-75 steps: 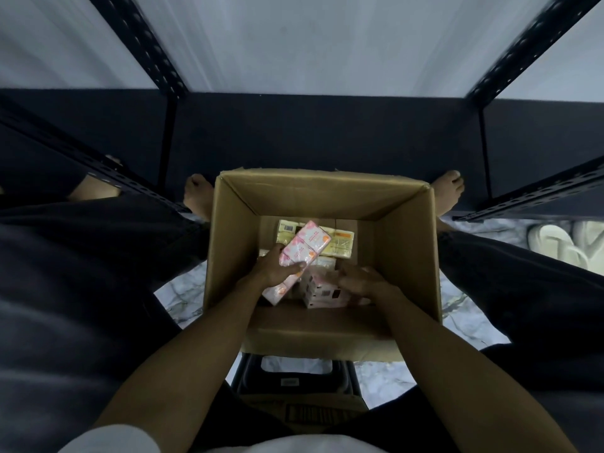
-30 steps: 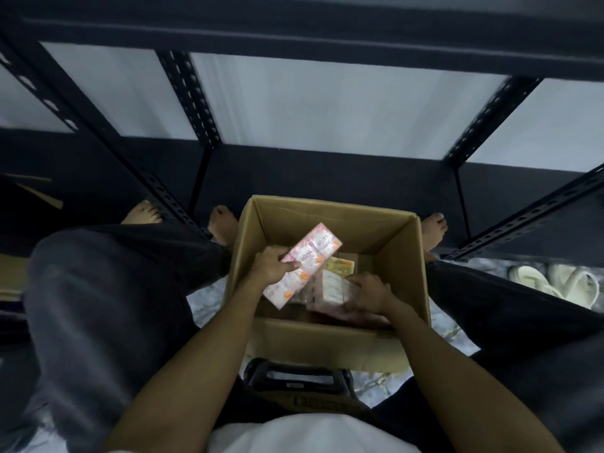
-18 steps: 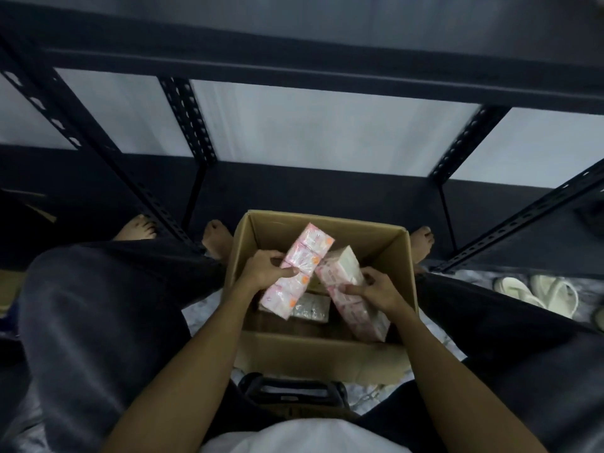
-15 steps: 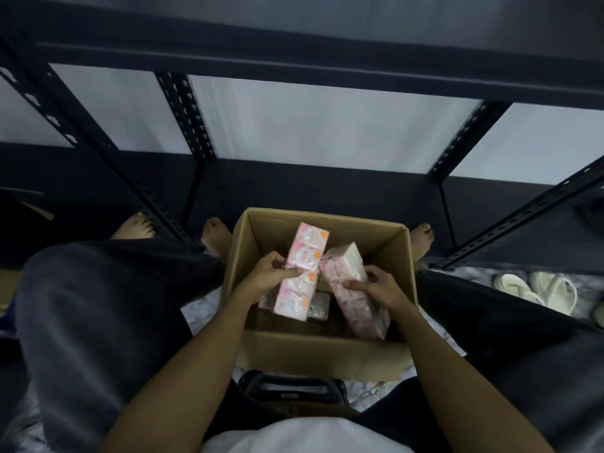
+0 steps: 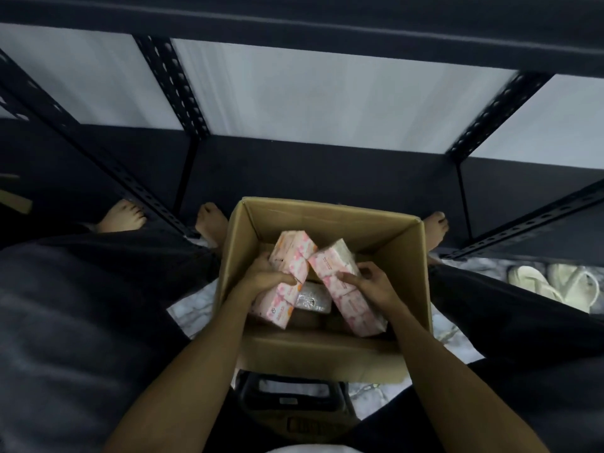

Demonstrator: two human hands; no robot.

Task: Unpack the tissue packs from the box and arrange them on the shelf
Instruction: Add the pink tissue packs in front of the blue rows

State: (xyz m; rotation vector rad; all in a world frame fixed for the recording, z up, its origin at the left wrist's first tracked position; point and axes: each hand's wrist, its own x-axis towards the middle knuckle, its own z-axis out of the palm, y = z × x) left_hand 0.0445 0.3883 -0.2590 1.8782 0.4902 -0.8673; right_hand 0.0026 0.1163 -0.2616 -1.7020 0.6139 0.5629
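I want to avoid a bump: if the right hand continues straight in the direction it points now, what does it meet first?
Probably the pack in the left hand: the right hand points left across the box, holding its own pack. Depth is unclear.

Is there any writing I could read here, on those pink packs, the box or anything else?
None can be read.
Left pack: small dark marks near the left hand, too blurred.
Right pack, held by the right hand: faint red print, too blurred.
Wrapped pack in the box: glare, no legible text.
Dark object below the box: a small label, too small to read.
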